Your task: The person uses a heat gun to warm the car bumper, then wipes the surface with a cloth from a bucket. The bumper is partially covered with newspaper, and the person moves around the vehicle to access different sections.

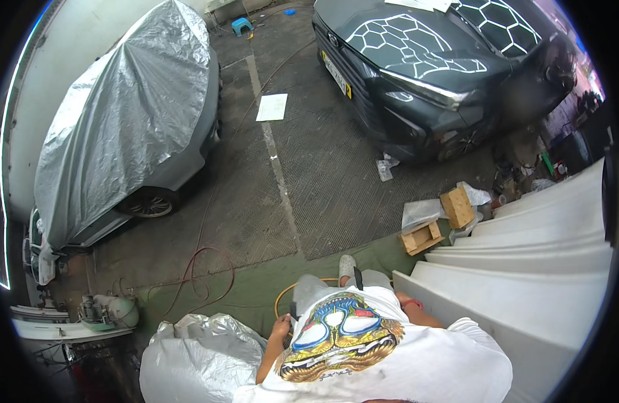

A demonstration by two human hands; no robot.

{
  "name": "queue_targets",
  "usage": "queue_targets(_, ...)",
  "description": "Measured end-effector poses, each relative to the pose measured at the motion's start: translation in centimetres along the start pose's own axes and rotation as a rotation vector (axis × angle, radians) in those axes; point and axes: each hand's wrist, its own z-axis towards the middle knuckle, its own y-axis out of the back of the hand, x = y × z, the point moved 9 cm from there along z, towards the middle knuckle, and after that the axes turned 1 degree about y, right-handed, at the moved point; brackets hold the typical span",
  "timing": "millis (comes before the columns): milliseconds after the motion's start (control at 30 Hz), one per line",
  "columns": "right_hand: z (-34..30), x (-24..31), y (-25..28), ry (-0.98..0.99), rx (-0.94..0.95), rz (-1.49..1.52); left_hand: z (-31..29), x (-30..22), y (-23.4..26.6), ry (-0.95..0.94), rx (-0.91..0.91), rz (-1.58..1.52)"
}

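Curled inward, the left hand's [281, 327] grip is partly closed, though I cannot tell whether it has hold of anything; the right hand [403, 297], by the white panel [450, 302], is too hidden to judge. Nearest the left hand are a thin yellow hose [280, 295], curving just beyond it, and a bunched silver sheet [202, 352] beside it. As for progress, a silver cover [135, 101] already drapes most of the left car [178, 176], leaving its lower side bare, while the dark car [430, 57] opposite stands uncovered.
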Motion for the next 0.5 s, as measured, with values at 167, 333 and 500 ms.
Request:
queue_targets(167,2.7,18.8,28.0,0.001,-0.134,0.47,3.3,-25.8,4.7,-0.069,-0.036,0.157)
queue_targets(333,10.8,32.0,44.6,0.164,-0.564,0.446,14.0,-38.5,11.0,-0.057,-0.031,0.107)
queue_targets(500,10.7,46.5,55.3,0.205,-0.722,0.132,21.0,-59.7,14.7,-0.097,0.107,0.156)
